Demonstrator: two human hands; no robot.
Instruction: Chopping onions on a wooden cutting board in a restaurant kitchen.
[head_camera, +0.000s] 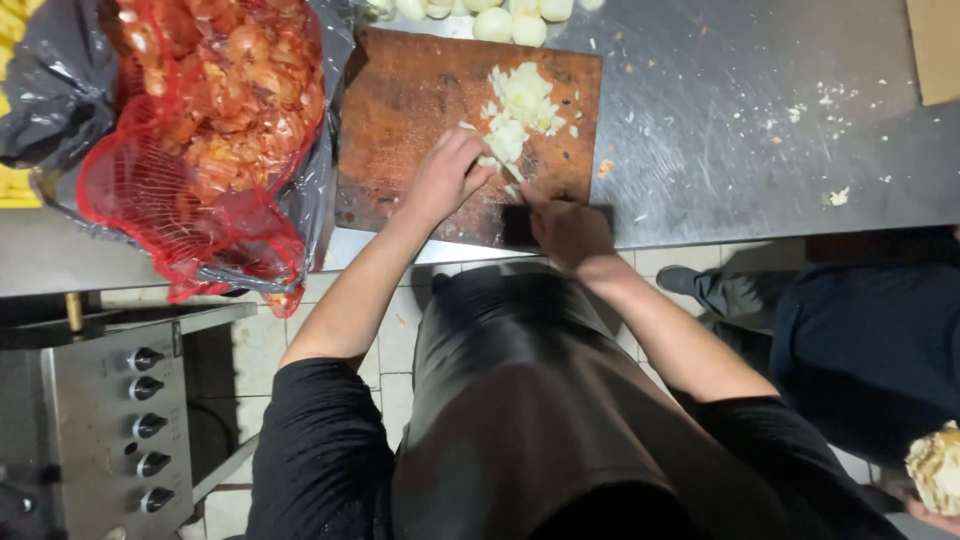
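Red net sack (210, 140) crowds board's (400, 130) left; right open.

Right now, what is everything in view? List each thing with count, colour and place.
cutting board: one, reddish-brown, on the counter
chopped onion: one pile, pale, on the board
peeled onions: several, whitish, beyond the board
mesh sack: one, red, full of brown onions, left of the board
steel counter: one, grey, scattered with scraps
stove knobs: five, dark, lower left
another person: one, dark clothes, right edge
left hand: on the onion
right hand: gripping a knife, mostly hidden
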